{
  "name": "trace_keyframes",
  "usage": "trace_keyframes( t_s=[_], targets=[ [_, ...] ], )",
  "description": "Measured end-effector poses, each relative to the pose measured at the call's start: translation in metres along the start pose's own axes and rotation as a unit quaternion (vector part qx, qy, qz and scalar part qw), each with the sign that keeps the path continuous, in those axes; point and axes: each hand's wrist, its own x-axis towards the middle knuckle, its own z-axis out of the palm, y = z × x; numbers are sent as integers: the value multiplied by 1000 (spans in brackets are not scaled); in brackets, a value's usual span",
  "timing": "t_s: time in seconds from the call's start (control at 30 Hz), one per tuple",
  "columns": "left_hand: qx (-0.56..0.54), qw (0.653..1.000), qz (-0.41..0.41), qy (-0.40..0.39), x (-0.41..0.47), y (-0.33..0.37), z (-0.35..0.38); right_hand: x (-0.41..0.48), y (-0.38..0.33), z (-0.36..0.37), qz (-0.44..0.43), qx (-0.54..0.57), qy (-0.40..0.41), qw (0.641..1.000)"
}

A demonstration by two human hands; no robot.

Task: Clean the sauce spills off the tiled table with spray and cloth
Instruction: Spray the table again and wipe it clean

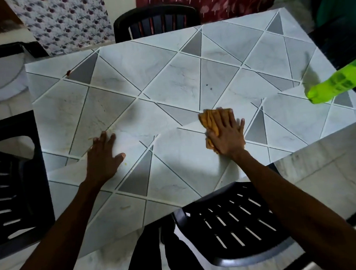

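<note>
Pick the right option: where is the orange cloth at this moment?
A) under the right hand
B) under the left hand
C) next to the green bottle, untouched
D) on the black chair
A: the right hand presses flat on the orange cloth, while the left hand rests bare on the tiled table.
</note>
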Motion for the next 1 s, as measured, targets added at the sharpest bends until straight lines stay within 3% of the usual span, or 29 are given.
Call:
trace_keyframes(
  t_s=[0.1,0.2,0.37,0.47,0.53,0.63,0.7,0.77,0.87,1.0],
  targets=[
    [-5,1000,-13,-5,1,3,0,-61,11,10,-20,17,-9,1000],
    [-10,1000,-17,-17,0,4,-1,-120,-25,25,-59,10,-9,998],
    [-12,999,-19,-32,2,1,-3,-179,-144,54,-250,43,-4,967],
    [-13,999,-23,-38,0,-2,-2,-171,-145,57,-314,-1,-31,949],
    [-14,999,-22,-40,0,-1,-2,-158,-109,50,-264,-40,-48,963],
    [-13,999,-18,-29,0,0,0,-131,-22,29,-57,3,-30,998],
    [-10,1000,-14,-22,-1,-4,1,-115,22,12,36,37,-36,998],
    [-7,1000,-10,-20,0,-7,2,-108,31,6,55,36,-38,997],
    [2,1000,-9,-24,0,-7,3,-120,-9,13,53,21,-27,998],
    [10,1000,-9,-28,1,-4,1,-161,-93,39,-76,39,-26,996]
  ],
)
